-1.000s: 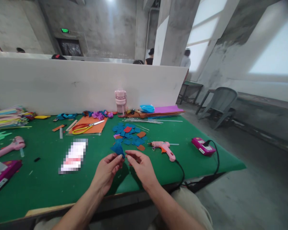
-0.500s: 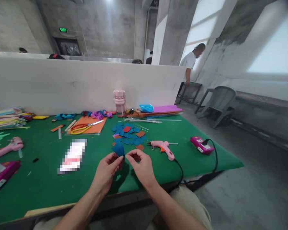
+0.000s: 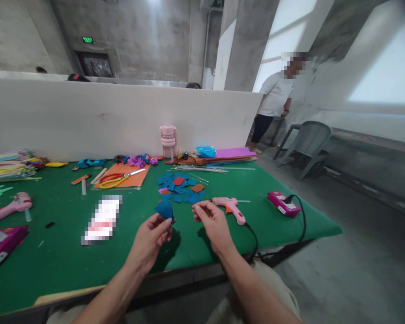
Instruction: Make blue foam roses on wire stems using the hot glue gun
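My left hand (image 3: 150, 240) pinches a folded blue felt piece (image 3: 164, 209) by its lower tip, above the near part of the green table (image 3: 70, 261). My right hand (image 3: 212, 222) hovers to its right with fingers curled in a pinch; what they hold, if anything, is too small to make out. It is close to a pink glue gun (image 3: 230, 208) lying on the table. Behind both hands lies a pile of blue, red and brown felt pieces (image 3: 180, 186).
Yellow-handled scissors (image 3: 116, 178) rest on an orange sheet. A magenta box (image 3: 283, 204) with a black cable sits at right. Another pink glue gun (image 3: 10, 208) lies at left. A pink bottle (image 3: 168, 141) stands by the white partition. A person stands beyond, near a grey chair (image 3: 310, 146).
My right hand has drawn away from the left hand, moving right and up toward the glue gun. The left hand keeps the blue felt. The person in the background has walked closer.
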`<state>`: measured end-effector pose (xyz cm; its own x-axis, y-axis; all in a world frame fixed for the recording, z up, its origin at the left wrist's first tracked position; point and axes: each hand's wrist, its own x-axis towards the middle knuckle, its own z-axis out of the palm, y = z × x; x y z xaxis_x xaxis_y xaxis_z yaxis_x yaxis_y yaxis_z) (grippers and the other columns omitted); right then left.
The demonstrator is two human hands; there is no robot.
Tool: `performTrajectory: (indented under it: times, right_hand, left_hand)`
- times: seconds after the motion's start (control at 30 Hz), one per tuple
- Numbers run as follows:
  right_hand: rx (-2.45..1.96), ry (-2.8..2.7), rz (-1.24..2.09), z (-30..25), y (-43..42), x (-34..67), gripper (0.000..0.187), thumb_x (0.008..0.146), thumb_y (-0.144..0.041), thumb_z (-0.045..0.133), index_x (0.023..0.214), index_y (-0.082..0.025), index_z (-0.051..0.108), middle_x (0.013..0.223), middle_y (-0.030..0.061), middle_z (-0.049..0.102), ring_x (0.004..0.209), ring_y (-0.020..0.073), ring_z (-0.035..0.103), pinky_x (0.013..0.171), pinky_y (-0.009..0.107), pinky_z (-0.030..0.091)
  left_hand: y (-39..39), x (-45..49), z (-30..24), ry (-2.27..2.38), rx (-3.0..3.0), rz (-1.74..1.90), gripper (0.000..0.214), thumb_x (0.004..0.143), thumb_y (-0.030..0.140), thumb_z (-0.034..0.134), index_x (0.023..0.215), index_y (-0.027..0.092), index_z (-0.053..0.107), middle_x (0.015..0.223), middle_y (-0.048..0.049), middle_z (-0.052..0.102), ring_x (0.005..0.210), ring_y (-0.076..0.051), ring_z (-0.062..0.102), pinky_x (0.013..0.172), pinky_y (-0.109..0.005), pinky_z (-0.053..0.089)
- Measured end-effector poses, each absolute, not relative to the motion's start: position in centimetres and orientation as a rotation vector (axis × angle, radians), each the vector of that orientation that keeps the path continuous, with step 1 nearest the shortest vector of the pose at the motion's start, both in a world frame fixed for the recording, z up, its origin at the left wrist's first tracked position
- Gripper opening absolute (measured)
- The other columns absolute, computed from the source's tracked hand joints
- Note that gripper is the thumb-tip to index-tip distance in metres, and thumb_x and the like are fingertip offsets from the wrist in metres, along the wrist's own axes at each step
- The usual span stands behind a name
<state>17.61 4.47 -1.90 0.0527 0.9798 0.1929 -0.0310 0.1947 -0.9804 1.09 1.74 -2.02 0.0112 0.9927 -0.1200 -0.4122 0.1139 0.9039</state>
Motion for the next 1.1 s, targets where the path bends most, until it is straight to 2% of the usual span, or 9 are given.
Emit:
performTrajectory:
  times: [0.1,0.17,0.23,0.33,0.5,0.67,0.9,1.03,1.1]
  right_hand:
    - [-1.331,-1.413,0.669,-1.7,6.1,22.5,0.026,0.081,-0.040,0.048,0.082,-0.017,0.059,0.077,0.0044,0.065,0.067,0.0157,0.059,0.062,0.025,0.045]
    - [-1.713,-1.570,0.326,-1.8,6.8,26.0,0.026,0.084,-0.038,0.040,0.083,-0.019,0.059,0.079,0.0035,0.066,0.072,0.0158,0.059,0.065,0.025,0.042]
    - [-1.851,-1.582,0.291,-2.2,7.1,28.7,0.025,0.083,-0.036,0.042,0.081,-0.018,0.059,0.073,0.0048,0.065,0.068,0.0173,0.059,0.061,0.026,0.039]
    - [-1.964,-1.636,0.366,-3.4,7.3,30.4,0.023,0.077,-0.039,0.052,0.074,-0.017,0.058,0.058,0.0034,0.061,0.059,0.0179,0.057,0.054,0.025,0.034]
    - [-2.029,-1.641,0.454,-4.9,7.6,29.7,0.020,0.075,-0.035,0.057,0.077,-0.015,0.058,0.074,0.0097,0.064,0.076,0.0225,0.059,0.061,0.027,0.036]
    - [-1.938,-1.532,0.536,-4.8,7.8,29.4,0.019,0.081,-0.031,0.049,0.077,-0.014,0.054,0.085,0.0142,0.062,0.084,0.0229,0.058,0.069,0.029,0.039]
    - [-1.501,-1.368,0.870,-2.2,5.8,26.2,0.029,0.088,-0.045,0.029,0.093,-0.020,0.043,0.090,0.0048,0.062,0.066,0.0127,0.061,0.057,0.026,0.049]
    - [-0.904,-1.004,1.389,-0.9,4.8,22.7,0.032,0.071,-0.040,0.065,0.089,-0.018,0.050,0.073,-0.0004,0.061,0.057,0.0093,0.058,0.056,0.023,0.049]
    - [-0.800,-0.897,1.580,-0.9,4.7,21.3,0.031,0.065,-0.035,0.071,0.081,-0.016,0.053,0.066,-0.0025,0.058,0.051,0.0070,0.054,0.051,0.020,0.047]
  left_hand:
    - [1.7,0.8,-1.9,0.955,0.783,1.285,0.016,0.067,0.022,0.071,0.074,0.013,0.059,0.074,-0.0017,0.061,0.054,-0.006,0.048,0.046,-0.018,0.039]
    - [1.6,0.6,-1.8,0.954,0.775,1.270,0.016,0.067,0.022,0.071,0.074,0.014,0.059,0.072,-0.0012,0.061,0.053,-0.006,0.048,0.045,-0.018,0.039]
    - [1.6,0.4,-1.7,0.954,0.771,1.259,0.016,0.068,0.022,0.071,0.073,0.014,0.058,0.070,-0.0006,0.061,0.053,-0.006,0.048,0.045,-0.017,0.039]
    - [1.6,0.4,-1.8,0.959,0.770,1.246,0.017,0.067,0.023,0.071,0.073,0.014,0.057,0.067,0.0002,0.059,0.054,-0.007,0.049,0.044,-0.017,0.039]
    - [1.9,0.8,-2.0,0.962,0.777,1.241,0.019,0.067,0.024,0.071,0.076,0.014,0.057,0.070,-0.0004,0.060,0.055,-0.007,0.051,0.045,-0.018,0.040]
    - [1.7,0.9,-2.2,0.985,0.797,1.228,0.020,0.067,0.025,0.070,0.078,0.015,0.057,0.072,-0.0010,0.061,0.055,-0.008,0.052,0.044,-0.017,0.039]
    - [1.7,-0.2,-1.3,1.024,0.752,1.265,0.023,0.064,0.023,0.073,0.075,0.014,0.055,0.072,-0.0027,0.065,0.052,-0.008,0.055,0.042,-0.017,0.042]
    - [2.0,-0.8,-0.9,1.054,0.766,1.286,0.023,0.064,0.023,0.073,0.074,0.014,0.055,0.071,-0.0019,0.065,0.050,-0.008,0.055,0.039,-0.016,0.041]
    - [2.1,-1.0,-1.0,1.057,0.796,1.283,0.022,0.066,0.024,0.072,0.075,0.014,0.054,0.071,-0.0011,0.065,0.047,-0.007,0.054,0.038,-0.016,0.041]
